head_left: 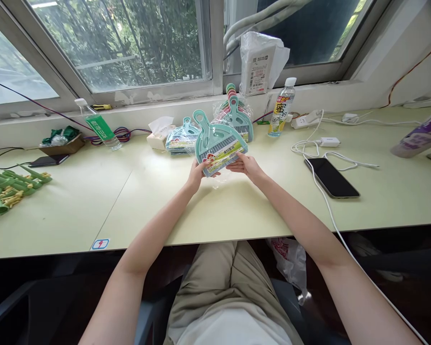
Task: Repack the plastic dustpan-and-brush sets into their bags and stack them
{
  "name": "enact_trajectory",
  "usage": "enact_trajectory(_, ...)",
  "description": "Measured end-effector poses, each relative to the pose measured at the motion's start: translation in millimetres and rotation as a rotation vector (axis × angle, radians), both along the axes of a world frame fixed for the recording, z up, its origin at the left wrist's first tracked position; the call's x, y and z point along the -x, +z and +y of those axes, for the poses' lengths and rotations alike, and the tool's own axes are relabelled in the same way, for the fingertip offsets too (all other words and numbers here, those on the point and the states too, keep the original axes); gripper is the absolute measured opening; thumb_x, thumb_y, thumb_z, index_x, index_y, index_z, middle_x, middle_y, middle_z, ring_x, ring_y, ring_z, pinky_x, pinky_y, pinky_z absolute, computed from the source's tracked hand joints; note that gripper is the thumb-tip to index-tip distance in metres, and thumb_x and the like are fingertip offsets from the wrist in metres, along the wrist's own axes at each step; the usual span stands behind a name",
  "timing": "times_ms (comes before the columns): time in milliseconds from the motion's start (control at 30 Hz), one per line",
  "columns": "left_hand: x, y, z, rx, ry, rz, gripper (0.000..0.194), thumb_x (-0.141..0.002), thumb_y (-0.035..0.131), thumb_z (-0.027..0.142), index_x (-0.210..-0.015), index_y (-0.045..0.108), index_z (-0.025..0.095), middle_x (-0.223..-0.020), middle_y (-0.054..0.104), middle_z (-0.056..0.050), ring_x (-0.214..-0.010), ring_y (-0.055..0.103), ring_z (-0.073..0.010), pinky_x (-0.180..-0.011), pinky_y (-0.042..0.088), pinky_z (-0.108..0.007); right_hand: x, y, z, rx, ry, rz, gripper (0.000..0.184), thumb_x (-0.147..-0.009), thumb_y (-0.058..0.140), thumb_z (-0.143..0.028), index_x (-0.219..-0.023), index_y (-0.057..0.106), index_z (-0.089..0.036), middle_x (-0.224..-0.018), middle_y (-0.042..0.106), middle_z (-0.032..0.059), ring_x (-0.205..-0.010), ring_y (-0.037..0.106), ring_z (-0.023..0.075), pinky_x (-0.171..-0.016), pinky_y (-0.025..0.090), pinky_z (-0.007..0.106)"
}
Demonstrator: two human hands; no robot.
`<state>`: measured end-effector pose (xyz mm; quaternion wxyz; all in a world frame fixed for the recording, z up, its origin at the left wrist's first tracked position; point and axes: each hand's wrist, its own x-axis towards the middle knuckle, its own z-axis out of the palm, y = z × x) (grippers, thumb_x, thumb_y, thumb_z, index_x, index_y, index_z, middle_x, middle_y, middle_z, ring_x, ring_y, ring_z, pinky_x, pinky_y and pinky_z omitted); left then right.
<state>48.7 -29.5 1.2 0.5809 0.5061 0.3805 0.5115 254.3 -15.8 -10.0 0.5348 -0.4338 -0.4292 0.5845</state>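
Between my two hands is a mint-green dustpan and brush set (219, 135) in clear plastic wrap, tilted, with a printed label across its lower part. My left hand (198, 173) grips its lower left corner, thumb on the front. At the lower right edge, my right hand (247, 166) holds it with the thumb on top and fingers beneath. Behind it lie more wrapped mint-green sets (182, 136) on the left. On the right, a stack of wrapped dustpans (239, 115) in green and pink leans near the wall, partly hidden by the held one.
A green-labelled bottle (99, 125) and tissue pack (160, 134) stand left. Right are a drink bottle (282, 108), power strip (306, 120), white cable (318, 175) and phone (332, 178). Green plastic pieces (14, 187) lie far left on the table (136, 211). A packet (260, 67) sits on the sill.
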Motion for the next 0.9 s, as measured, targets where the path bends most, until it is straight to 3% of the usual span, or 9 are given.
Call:
enact_trajectory(100, 8, 1.5, 8, -0.008, 0.067, -0.041, 0.059, -0.07, 0.067, 0.035, -0.125, 0.05, 0.02, -0.118, 0.071, -0.009, -0.079, 0.075, -0.0264, -0.058, 0.057, -0.031, -14, 5.0, -1, -0.149, -0.145, -0.162, 0.05, -0.084, 0.063, -0.064, -0.074, 0.07, -0.015, -0.077, 0.075, 0.0154, -0.076, 0.076, 0.0305, -0.078, 0.064, 0.048)
enact_trajectory(200, 18, 3.0, 16, 0.041, 0.138, -0.121, 0.059, -0.07, 0.064, 0.031, -0.126, 0.049, 0.02, -0.116, 0.072, -0.008, -0.086, 0.075, -0.027, -0.056, 0.057, -0.029, -26, 9.9, -5, -0.452, -0.343, -0.521, 0.031, -0.089, 0.064, -0.047, -0.098, 0.074, -0.02, -0.106, 0.075, 0.0117, -0.099, 0.072, 0.0312, -0.089, 0.06, 0.049)
enact_trajectory(233, 20, 3.4, 18, 0.067, 0.152, -0.145, 0.057, -0.07, 0.063, 0.03, -0.124, 0.051, 0.019, -0.114, 0.072, -0.008, -0.087, 0.075, -0.0269, -0.055, 0.057, -0.028, -29, 11.0, -7, -0.57, -0.363, -0.669, 0.027, -0.089, 0.065, -0.038, -0.11, 0.072, -0.023, -0.122, 0.07, 0.0092, -0.114, 0.067, 0.0317, -0.097, 0.057, 0.05)
enact_trajectory(300, 24, 3.8, 22, 0.118, 0.167, -0.184, 0.047, -0.071, 0.062, 0.028, -0.116, 0.055, 0.016, -0.107, 0.074, -0.009, -0.086, 0.075, -0.0259, -0.054, 0.057, -0.027, -31, 11.8, -9, -0.768, -0.34, -0.936, 0.044, -0.087, 0.065, -0.023, -0.13, 0.062, -0.03, -0.146, 0.054, 0.0038, -0.137, 0.048, 0.0311, -0.11, 0.046, 0.051)
enact_trajectory(367, 26, 3.3, 23, 0.174, 0.177, -0.206, 0.038, -0.071, 0.061, 0.026, -0.107, 0.059, 0.014, -0.099, 0.075, -0.009, -0.083, 0.075, -0.0243, -0.054, 0.058, -0.027, -30, 10.0, -10, -0.887, -0.294, -1.122, 0.053, -0.087, 0.063, -0.016, -0.137, 0.056, -0.03, -0.153, 0.046, 0.0027, -0.145, 0.036, 0.0299, -0.116, 0.038, 0.052)
enact_trajectory(433, 26, 2.4, 23, 0.236, 0.187, -0.21, 0.034, -0.072, 0.061, 0.023, -0.105, 0.061, 0.013, -0.092, 0.074, -0.008, -0.079, 0.074, -0.0225, -0.055, 0.059, -0.027, -27, 6.4, -9, -0.959, -0.276, -1.229, 0.046, -0.09, 0.059, -0.015, -0.133, 0.059, -0.029, -0.151, 0.049, 0.0041, -0.144, 0.037, 0.0292, -0.115, 0.037, 0.051)
enact_trajectory(533, 24, 1.5, 21, 0.32, 0.185, -0.193, 0.036, -0.073, 0.062, 0.02, -0.108, 0.062, 0.012, -0.084, 0.073, -0.006, -0.07, 0.072, -0.0193, -0.051, 0.057, -0.025, -24, 1.0, -7, -1.016, -0.34, -1.264, 0.028, -0.096, 0.051, -0.019, -0.118, 0.068, -0.027, -0.141, 0.058, 0.0056, -0.135, 0.047, 0.0277, -0.109, 0.041, 0.047)
enact_trajectory(700, 24, 3.8, 18, 0.388, 0.124, -0.202, 0.036, -0.076, 0.058, 0.015, -0.111, 0.06, 0.009, -0.074, 0.07, -0.005, -0.058, 0.068, -0.0154, -0.047, 0.054, -0.022, -24, -0.7, -8, -1.06, -0.405, -1.219, 0.026, -0.102, 0.047, -0.028, -0.109, 0.071, -0.027, -0.127, 0.068, 0.0048, -0.121, 0.059, 0.0231, -0.099, 0.044, 0.04)
enact_trajectory(900, 26, 6.5, 16, 0.442, 0.024, -0.163, 0.045, -0.084, 0.05, 0.018, -0.127, 0.052, 0.006, -0.076, 0.071, -0.006, -0.056, 0.069, -0.0161, -0.043, 0.051, -0.02, -21, -2.4, -7, -1.099, -0.372, -1.135, 0.028, -0.103, 0.043, -0.029, -0.1, 0.071, -0.026, -0.106, 0.076, 0.0021, -0.108, 0.067, 0.019, -0.109, 0.036, 0.04)
